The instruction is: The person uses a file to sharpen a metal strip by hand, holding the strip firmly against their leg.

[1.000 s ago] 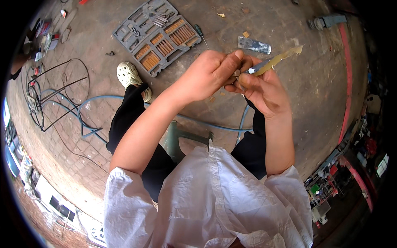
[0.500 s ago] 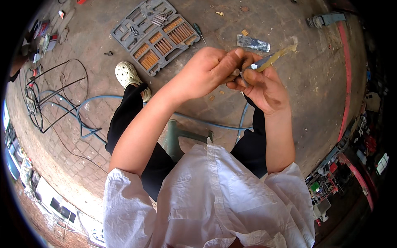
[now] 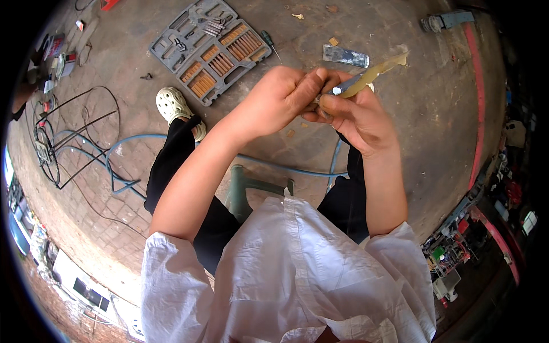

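My left hand [image 3: 286,100] is closed, thumb and fingers pressed on something small, mostly hidden, where it meets my right hand [image 3: 357,120]. The right one is also closed, thumb and fingers gripping a thin dark strip with ragged, translucent yellowish material [image 3: 377,73] along it, which points up to the right. Beyond my hands lies an open grey tool case [image 3: 200,68] with rows of copper-coloured pieces and small metal parts. A green-handled screwdriver [image 3: 267,39] is beside the case, and a smeared flat sleeve or strip [image 3: 343,56] rests on the floor.
A green stool [image 3: 238,194] is under me. Blue hose [image 3: 143,137] and a black wire frame [image 3: 74,114] lie left. A red floor stripe [image 3: 478,114] and a metal jack-like object [image 3: 446,22] are at right. Clutter lines both sides; part of another person [image 3: 20,97] shows far left.
Both hands and the strip have shifted slightly left, still close together. The floor items also sit a little further left in the picture, as if the view has moved.
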Demonstrator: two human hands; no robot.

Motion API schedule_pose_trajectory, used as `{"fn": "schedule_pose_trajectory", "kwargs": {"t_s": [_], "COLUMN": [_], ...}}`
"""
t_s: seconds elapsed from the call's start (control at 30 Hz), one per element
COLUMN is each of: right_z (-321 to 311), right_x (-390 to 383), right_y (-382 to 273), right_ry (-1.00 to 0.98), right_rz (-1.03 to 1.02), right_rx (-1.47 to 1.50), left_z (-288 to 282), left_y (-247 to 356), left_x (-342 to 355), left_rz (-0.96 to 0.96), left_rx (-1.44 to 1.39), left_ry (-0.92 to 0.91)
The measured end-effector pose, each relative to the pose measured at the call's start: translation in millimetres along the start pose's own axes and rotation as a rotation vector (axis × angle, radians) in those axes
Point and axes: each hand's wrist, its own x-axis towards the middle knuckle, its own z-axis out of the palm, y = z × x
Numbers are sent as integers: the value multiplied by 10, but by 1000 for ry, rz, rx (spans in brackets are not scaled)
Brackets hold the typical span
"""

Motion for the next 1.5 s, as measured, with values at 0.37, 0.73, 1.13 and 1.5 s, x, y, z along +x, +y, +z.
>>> {"fn": "schedule_pose_trajectory", "kwargs": {"t_s": [0.37,0.73,1.13,1.5], "right_z": [21,21,44,54], "right_x": [9,42,75,72], "right_y": [10,7,34,25], "right_ry": [-17,-41,-65,-109], "right_rz": [6,4,-23,-73], "right_rx": [47,5,-7,38], "left_z": [-24,-69,-96,-89], "left_y": [-16,15,-9,-26], "left_x": [-27,-28,-48,-64], "left_rz": [-6,-24,-18,134], "left_rx": [34,-47,-32,-49], "left_ry": [15,-17,-7,6]}}
